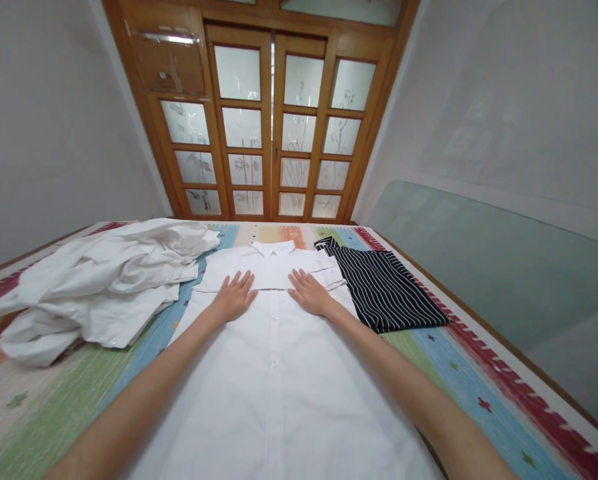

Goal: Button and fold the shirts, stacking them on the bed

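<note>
A white button-up shirt lies spread on the bed, its collar at the far end and its button strip running toward me. Across its upper part is a folded layer, with an edge that crosses near my fingers. My left hand rests flat on the left of this layer, fingers spread. On the right side my right hand lies flat too, fingers spread and palm down. Neither hand grips the cloth. Sleeve layers show beyond my right hand.
Crumpled white garments are heaped at the left. A black-and-white striped garment lies folded at the right, touching the shirt. Under everything is a colourful striped bed cover. Wooden glazed doors stand beyond, with walls on both sides.
</note>
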`<state>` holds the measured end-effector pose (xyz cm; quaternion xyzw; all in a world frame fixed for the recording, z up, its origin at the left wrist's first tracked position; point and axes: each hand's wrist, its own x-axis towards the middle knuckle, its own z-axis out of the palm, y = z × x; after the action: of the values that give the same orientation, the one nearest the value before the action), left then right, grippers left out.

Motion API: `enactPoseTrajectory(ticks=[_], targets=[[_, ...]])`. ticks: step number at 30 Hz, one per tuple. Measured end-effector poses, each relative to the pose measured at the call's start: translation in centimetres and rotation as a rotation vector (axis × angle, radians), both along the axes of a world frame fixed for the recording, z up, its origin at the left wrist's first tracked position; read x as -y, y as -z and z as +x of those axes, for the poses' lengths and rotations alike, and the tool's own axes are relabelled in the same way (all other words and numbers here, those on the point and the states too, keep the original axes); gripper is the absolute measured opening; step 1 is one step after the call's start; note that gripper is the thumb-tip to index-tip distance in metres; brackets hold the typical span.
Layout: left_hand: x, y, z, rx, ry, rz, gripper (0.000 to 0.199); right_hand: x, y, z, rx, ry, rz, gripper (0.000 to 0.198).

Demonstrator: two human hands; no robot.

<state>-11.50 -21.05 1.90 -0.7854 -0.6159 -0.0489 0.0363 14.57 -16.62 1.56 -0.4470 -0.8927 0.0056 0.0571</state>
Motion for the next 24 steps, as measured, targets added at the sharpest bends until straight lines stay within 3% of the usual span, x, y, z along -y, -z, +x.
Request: enactPoseTrajectory(ticks=[13,24], targets=[[9.3,1.8,-1.1,0.028,0.295,0.145,0.057,8.6,-0.1,2.9,-0.068,-0.226,0.023,0.056],[18.2,0.9,-3.1,0.008,0.346,0.175,0.065,18.1,-0.8,7.3,-0.105,-0.315,-0.084,0.057]])
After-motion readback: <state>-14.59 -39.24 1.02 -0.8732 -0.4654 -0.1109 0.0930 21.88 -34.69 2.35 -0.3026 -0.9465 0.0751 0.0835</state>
